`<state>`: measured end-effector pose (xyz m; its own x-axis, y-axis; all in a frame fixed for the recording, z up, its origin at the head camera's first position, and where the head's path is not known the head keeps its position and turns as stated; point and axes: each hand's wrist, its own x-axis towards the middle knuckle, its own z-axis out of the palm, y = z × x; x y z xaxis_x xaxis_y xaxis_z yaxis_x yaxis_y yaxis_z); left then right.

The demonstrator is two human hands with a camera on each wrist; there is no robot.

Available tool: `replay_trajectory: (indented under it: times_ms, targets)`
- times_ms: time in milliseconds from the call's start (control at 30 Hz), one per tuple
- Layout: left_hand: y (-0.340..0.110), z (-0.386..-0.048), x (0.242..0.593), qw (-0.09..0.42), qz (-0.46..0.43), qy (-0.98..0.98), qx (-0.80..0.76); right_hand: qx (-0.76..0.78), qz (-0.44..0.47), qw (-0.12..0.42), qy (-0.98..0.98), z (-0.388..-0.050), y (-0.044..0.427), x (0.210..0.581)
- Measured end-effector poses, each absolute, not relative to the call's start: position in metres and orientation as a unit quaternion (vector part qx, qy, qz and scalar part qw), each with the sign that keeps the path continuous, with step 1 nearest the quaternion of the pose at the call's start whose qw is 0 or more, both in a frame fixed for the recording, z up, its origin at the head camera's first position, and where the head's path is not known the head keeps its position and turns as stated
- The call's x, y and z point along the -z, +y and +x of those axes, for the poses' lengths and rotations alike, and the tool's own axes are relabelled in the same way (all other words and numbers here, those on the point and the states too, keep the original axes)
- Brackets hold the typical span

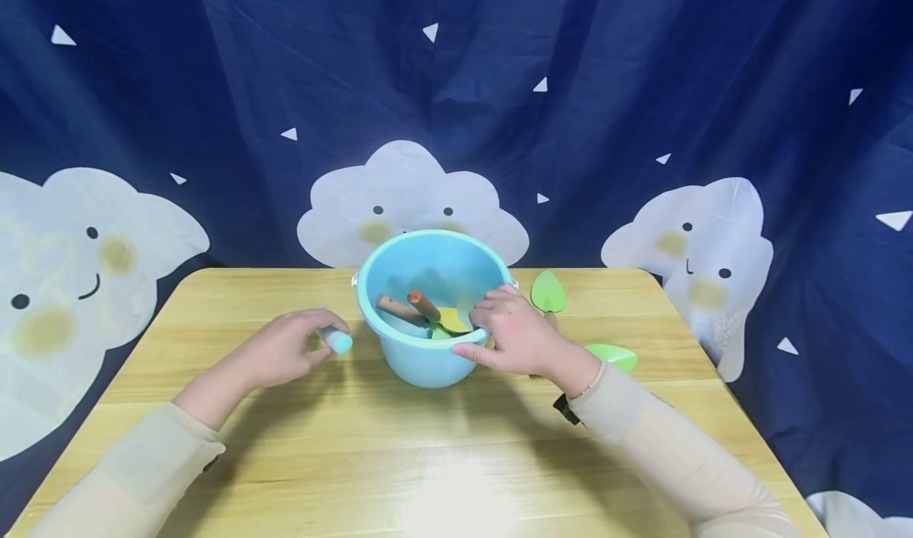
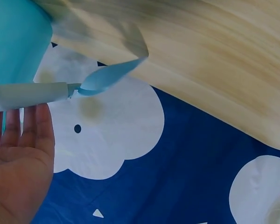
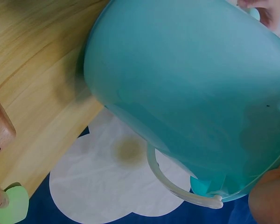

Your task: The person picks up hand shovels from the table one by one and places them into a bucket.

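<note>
A light-blue bucket stands upright at the table's far side. My right hand grips its near right rim, thumb outside and fingers over the edge. Left of the bucket, my left hand pinches the pale handle of a small blue toy trowel. The trowel's pointed blade shows in the left wrist view, while the head view shows mainly the handle's rounded end. Inside the bucket lie tools with wooden handles and a yellow piece; their lower parts are partly hidden.
Right of the bucket, two green leaf-shaped toy shovels lie on the wooden table, partly behind my right hand and arm. The bucket's white carrying handle hangs at its far side. A dark blue curtain closes off the back.
</note>
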<state>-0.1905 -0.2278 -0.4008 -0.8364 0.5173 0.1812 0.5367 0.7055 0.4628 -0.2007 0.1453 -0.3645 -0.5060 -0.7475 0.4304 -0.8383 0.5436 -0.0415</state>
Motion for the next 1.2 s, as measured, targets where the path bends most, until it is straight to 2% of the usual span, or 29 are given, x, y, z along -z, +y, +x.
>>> replay_trajectory:
  times_ms: [533,1200]
  targets:
    - [-0.226,-0.189,0.384,0.005,-0.252,-0.917,0.311,-0.119,0.458,0.174,-0.864,-0.201,0.145,0.364]
    - [-0.230,-0.191,0.374,0.007,-0.261,-0.897,0.356,-0.119,0.460,0.181,-0.861,-0.202,0.146,0.365]
